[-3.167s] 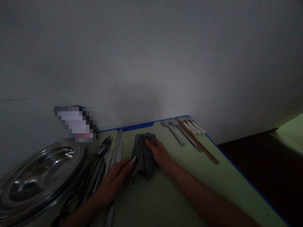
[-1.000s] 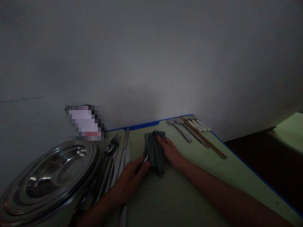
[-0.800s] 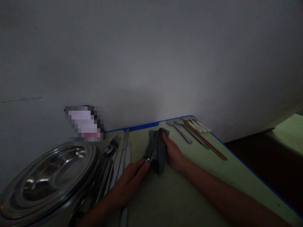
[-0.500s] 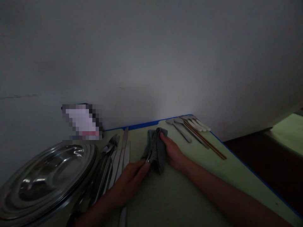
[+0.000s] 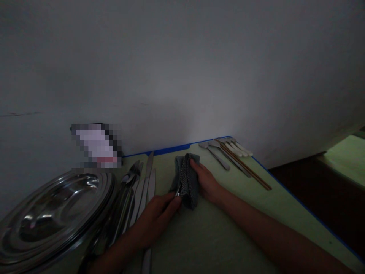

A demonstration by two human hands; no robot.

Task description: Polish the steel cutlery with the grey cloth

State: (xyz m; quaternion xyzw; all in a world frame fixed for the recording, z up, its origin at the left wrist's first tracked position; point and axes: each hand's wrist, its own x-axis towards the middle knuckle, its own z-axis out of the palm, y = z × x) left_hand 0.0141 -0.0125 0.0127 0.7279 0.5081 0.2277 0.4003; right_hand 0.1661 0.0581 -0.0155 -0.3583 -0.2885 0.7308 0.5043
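Note:
A dark grey patterned cloth (image 5: pixel 186 180) is folded around a piece of metal cutlery (image 5: pixel 178 190), of which only a short shiny bit shows at the cloth's near edge. My right hand (image 5: pixel 205 182) is wrapped over the cloth from the right, fingers closed on it. My left hand (image 5: pixel 155 219) pinches the exposed end of the cutlery at the cloth's lower left. Both hands rest on the pale green table (image 5: pixel 228 236).
Several knives and other cutlery (image 5: pixel 139 186) lie in a row left of my hands. A stack of steel trays (image 5: pixel 54 213) fills the lower left. Spoons and chopsticks (image 5: pixel 230 156) lie at the far right corner. A blurred object (image 5: pixel 95 146) stands by the wall. The table's blue edge drops off right.
The cloth and my right hand have slid a little along the wrapped cutlery while my left hand keeps its pinch. The view has shifted slightly.

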